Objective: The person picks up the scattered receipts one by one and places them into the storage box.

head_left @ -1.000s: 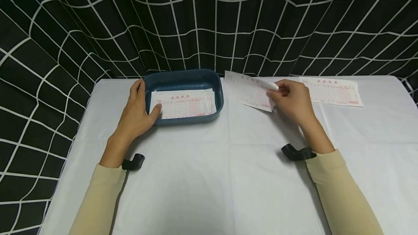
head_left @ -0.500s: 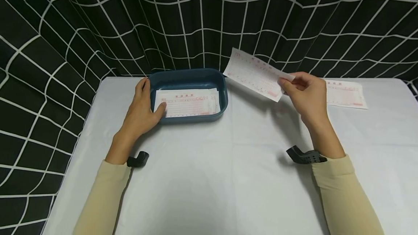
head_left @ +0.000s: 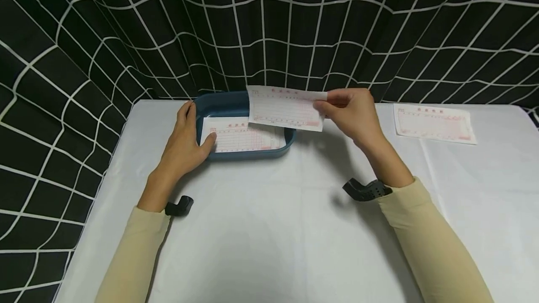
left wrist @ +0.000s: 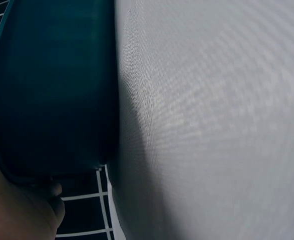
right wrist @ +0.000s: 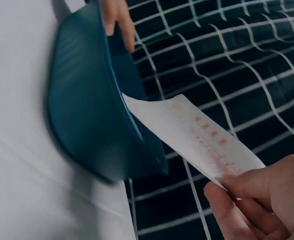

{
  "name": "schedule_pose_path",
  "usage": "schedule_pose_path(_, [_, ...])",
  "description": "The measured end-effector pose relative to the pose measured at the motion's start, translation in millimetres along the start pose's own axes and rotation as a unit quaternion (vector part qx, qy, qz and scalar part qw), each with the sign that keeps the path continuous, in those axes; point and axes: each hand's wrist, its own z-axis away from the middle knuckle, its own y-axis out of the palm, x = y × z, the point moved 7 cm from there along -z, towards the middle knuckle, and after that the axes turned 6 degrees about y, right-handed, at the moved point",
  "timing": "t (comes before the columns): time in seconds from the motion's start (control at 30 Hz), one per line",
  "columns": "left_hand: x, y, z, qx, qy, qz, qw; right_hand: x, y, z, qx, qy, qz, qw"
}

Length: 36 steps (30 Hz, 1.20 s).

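A printed paper slip (head_left: 286, 109) with red lines is pinched at its right end between the thumb and fingers of my right hand (head_left: 355, 113). Its left part hangs over the right half of a dark blue plastic tub (head_left: 252, 154). My left hand (head_left: 178, 151) grips the tub's left end, the thumb reaching over the inside and the fingers along the outer wall. Inside the tub lie similar slips (head_left: 236, 137), partly covered by the held one. The right wrist view shows the held slip (right wrist: 197, 135) bending toward the tub's rim (right wrist: 121, 105).
Another red-printed slip (head_left: 435, 124) lies flat at the right on the white-covered table (head_left: 252, 228). A black curtain with a white grid (head_left: 278, 27) hangs behind the table's back edge and down the left side.
My right hand has lifted the slip off the table and carried it left until it overhangs the tub. The left hand keeps its hold on the tub.
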Motion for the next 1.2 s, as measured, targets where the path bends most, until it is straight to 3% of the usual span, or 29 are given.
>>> schedule_pose_path(0.37, [-0.5,-2.8,-0.1,0.004,0.005,-0.001,1.0,25.2,53.4,-17.4,0.081,-0.039,0.1,0.9909])
schedule_pose_path(0.53, [0.2,-1.4,0.4,0.001,0.0,0.004,1.0,35.0,72.1,-17.1,0.111,-0.073,0.104,0.9856])
schedule_pose_path(0.67, [0.7,-0.8,0.5,-0.001,-0.003,0.002,1.0,38.4,82.0,-15.3,0.129,-0.078,0.107,0.9828])
schedule_pose_path(0.9, [-1.1,-1.0,0.1,-0.002,0.005,0.006,1.0,35.1,77.3,-19.0,0.123,-0.075,0.096,0.9848])
schedule_pose_path(1.2, [0.9,-0.4,0.3,-0.004,0.007,0.005,1.0,24.3,44.0,-19.8,0.048,-0.078,0.075,0.993])
